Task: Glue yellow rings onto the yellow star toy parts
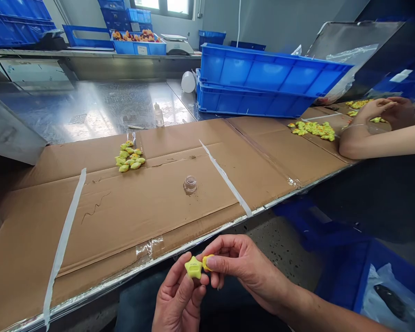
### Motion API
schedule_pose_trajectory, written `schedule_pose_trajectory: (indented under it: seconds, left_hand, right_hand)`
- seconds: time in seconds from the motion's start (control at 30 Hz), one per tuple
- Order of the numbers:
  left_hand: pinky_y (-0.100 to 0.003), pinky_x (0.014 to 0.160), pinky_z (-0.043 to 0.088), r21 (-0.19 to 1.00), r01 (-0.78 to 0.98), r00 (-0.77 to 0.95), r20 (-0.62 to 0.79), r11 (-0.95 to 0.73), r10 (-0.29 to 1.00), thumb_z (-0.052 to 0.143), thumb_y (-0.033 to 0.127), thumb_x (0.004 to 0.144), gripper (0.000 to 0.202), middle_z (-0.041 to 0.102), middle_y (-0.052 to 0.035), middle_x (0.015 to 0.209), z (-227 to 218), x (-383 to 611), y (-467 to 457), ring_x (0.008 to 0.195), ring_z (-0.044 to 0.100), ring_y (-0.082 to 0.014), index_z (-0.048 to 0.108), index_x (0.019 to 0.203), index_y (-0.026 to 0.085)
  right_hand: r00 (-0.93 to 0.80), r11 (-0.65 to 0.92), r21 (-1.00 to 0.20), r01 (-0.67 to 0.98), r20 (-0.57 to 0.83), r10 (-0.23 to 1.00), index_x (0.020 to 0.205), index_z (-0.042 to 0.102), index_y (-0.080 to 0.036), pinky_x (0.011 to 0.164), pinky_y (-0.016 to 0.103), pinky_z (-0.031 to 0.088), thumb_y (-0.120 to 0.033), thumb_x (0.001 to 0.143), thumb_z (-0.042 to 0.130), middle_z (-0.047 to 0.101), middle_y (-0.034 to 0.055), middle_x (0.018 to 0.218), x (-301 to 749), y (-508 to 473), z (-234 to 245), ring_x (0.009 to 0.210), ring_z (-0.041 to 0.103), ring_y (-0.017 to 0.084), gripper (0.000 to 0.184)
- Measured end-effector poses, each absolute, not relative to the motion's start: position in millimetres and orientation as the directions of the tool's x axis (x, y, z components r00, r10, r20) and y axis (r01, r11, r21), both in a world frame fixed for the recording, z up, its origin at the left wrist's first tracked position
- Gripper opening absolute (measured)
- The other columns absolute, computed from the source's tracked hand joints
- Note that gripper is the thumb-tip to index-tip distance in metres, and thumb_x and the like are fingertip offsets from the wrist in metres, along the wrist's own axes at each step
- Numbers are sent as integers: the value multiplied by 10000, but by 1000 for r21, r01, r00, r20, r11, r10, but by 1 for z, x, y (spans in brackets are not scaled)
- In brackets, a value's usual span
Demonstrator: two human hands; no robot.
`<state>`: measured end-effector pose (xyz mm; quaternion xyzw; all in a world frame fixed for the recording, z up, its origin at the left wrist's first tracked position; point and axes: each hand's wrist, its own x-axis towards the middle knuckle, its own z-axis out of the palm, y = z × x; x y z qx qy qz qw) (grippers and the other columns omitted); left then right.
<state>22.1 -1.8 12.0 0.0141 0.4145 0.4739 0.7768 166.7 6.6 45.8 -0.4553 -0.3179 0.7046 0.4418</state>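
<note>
Down at the bottom centre of the frame, just off the table's edge, the left hand (180, 297) pinches a yellow-green star (193, 268) between thumb and fingers, its hollowed face turned up to view. Right beside it, the right hand (245, 260) has a small yellow piece (207, 263) nipped between thumb and forefinger; whether the two pieces touch, I can't tell from here.

Across the middle runs brown cardboard (152, 198), creased and scuffed, two white strips (224, 175) slanting over it. Between those strips a clear little cup (190, 184) sits on the board, and left of centre lies a cluster of yellow-green pieces (128, 159). Behind, bare metal (100, 108) gleams with window light, a small bottle (158, 116) upright near the cardboard's far edge.

Upper centre to right, two blue crates (256, 92) stand stacked. Past them, at the right edge, a co-worker's forearm (383, 144) leans on the table near another yellow heap (314, 130). Along the back shelf, top left, a blue bin (129, 48) brims with orange and brown pieces, a white scale (176, 45) next to it, below the window (174, 5).
</note>
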Motion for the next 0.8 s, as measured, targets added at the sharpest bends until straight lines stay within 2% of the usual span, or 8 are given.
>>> schedule_pose_trajectory:
  seconds: [0.33,0.63,0.8]
  left_hand:
    - [-134,602,563,404,-721,273,-583,564,766,895,110,460,356,780,-36,771,7,18,-2,623,727,-156,784,762,263]
    - [-128,539,551,439,-727,193,-608,529,770,921,152,378,355,772,-29,717,14,22,-1,560,708,-138,769,683,251]
    - [-152,601,569,480,-724,163,-580,497,798,917,138,386,417,777,-41,773,12,22,-2,615,720,-164,785,773,217]
  right_hand:
    - [-211,-412,-832,-371,-356,910,831,675,-71,593,198,498,-288,741,781,703,90,717,166,5,45,580,610,100,258]
    - [-262,-482,-773,-413,-406,875,825,679,-63,557,178,504,-246,748,765,697,98,702,167,7,40,557,612,96,217]
    - [-241,-467,-779,-418,-401,884,821,675,-69,562,167,499,-248,760,765,689,83,693,168,8,40,573,612,93,209]
